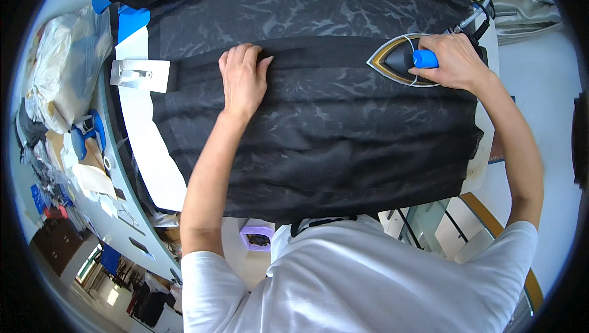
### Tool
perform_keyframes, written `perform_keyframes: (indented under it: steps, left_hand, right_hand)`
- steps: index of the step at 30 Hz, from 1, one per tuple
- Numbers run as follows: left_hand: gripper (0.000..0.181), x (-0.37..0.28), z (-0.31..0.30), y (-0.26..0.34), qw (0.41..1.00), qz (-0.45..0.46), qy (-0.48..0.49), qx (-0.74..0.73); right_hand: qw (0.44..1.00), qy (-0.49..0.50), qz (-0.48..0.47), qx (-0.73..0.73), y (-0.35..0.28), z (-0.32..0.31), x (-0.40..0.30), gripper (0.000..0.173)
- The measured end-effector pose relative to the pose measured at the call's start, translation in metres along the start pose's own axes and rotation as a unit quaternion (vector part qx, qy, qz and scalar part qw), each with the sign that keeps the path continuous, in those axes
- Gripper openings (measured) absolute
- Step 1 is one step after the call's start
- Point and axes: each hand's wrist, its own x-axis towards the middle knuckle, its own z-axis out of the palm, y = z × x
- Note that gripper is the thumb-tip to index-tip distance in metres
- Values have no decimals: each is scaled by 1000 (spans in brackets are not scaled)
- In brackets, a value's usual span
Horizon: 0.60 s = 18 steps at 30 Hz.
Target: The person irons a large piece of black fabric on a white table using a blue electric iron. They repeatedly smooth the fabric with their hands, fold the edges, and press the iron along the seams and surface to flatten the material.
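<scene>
A black patterned fabric (322, 149) lies spread over the ironing table in front of me. My right hand (448, 59) is closed around the blue-ended handle of an electric iron (389, 61). The iron rests on the fabric's right part, its pointed tip facing left along a plain black band (317, 52). On that same band, further left, my left hand (241, 75) lies palm down, fingertips at its upper edge and thumb apart. A rectangular metal plate (158, 75) with a small fitting on top lies across the band's left end.
White sheet material (133, 126) shows at the left of the fabric. A cord and hose (478, 15) run from the iron towards the upper right. Along the left, a grey-blue table (124, 181) carries a large plastic bag (73, 66), blue-handled tool (87, 135) and tape roll (108, 162).
</scene>
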Motion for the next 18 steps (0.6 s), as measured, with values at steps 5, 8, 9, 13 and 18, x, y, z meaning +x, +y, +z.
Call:
perform_keyframes:
  steps: [5,8,9,13,18]
  left_hand:
    - [25,10,-7,-15,991,-66,-110,-43]
    - [25,17,-1,-20,988,-56,-123,-79]
    - [23,18,0,-19,987,-49,-115,-104]
    - [20,13,0,-29,985,-16,-75,-156]
    - [16,5,-1,-38,983,-9,-75,-165]
  right_hand:
    - [961,159,-6,225,-87,1,12,30]
    - [955,169,-26,241,-145,51,53,21]
    - [944,193,-18,269,-155,69,73,21]
    - [932,278,28,230,-191,95,125,26]
    - [942,264,24,208,-206,103,126,25]
